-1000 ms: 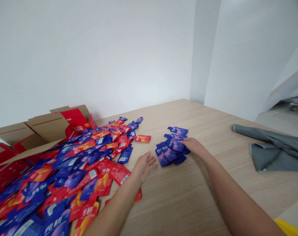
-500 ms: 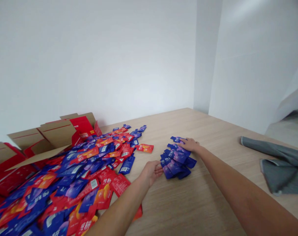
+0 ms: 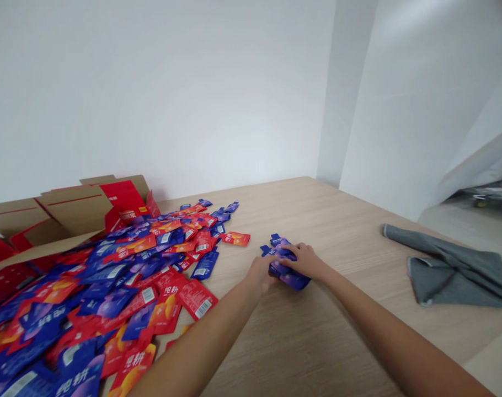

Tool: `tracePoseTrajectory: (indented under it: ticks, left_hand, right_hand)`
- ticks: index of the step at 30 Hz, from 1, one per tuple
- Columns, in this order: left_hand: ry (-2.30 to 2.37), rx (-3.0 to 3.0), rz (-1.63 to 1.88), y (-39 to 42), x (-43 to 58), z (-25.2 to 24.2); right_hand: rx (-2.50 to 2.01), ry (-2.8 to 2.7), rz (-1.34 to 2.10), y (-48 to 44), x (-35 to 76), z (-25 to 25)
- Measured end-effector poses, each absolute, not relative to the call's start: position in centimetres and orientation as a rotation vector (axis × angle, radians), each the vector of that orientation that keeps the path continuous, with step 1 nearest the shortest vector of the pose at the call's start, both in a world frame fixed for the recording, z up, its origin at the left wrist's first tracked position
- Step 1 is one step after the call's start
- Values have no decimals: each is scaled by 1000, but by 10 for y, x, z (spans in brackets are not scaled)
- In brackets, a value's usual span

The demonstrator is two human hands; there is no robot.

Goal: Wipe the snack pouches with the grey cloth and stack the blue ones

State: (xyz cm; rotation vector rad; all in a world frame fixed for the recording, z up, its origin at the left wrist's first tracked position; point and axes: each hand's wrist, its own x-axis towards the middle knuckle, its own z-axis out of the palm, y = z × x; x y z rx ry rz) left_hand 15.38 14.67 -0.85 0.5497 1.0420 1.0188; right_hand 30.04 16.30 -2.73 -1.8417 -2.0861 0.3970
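Observation:
A bunch of blue-purple sachets [image 3: 293, 277] is gathered between both hands on the wooden table [image 3: 337, 220]. My right hand [image 3: 303, 260] is closed over the bunch from the right, its fingers across the top sachets. On the left side, my left hand [image 3: 261, 274] grips the bunch's edge, its fingertips partly hidden. To the left spreads a large mixed pile of red sachets [image 3: 166, 310] and blue sachets [image 3: 204, 264]. One red sachet [image 3: 235, 239] lies at the pile's right edge, near the hands.
Open red cardboard boxes [image 3: 75, 212] with brown insides stand at the left behind the pile. A grey cloth [image 3: 462, 273] lies crumpled on the right side of the table. A white wall [image 3: 193, 99] rises behind the table.
The hands have come together, and the fanned-out blue sachets are now squeezed into a tighter bunch. My left hand has closed on its edge. The view has shifted slightly right.

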Motion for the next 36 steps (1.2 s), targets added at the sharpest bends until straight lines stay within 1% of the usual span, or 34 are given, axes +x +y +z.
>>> tracePoseTrajectory:
  ticks: [5,14,20,27,32,36]
  left_hand:
    - [986,552,1166,130,159,-18]
    - [928,628,1321,111,159,-22]
    - [964,555,1305,117,159,-22]
    - [987,539,1230,126,160,-20]
    - [976,577,1234,124,163,-21]
    - [951,621,1310,116,164,-24]
  right_hand:
    - [-1696,-1928,302,133,287,-41]
    - [-1403,-1849,322,110,274,-56]
    - [-1302,-1756,388,113,270,-57]
    - [-1242,-1623,466,117,276,-53]
    - [-1299,-1399,430,123,284,-56]
    - [-1434,-1271,675,126,287,-55]
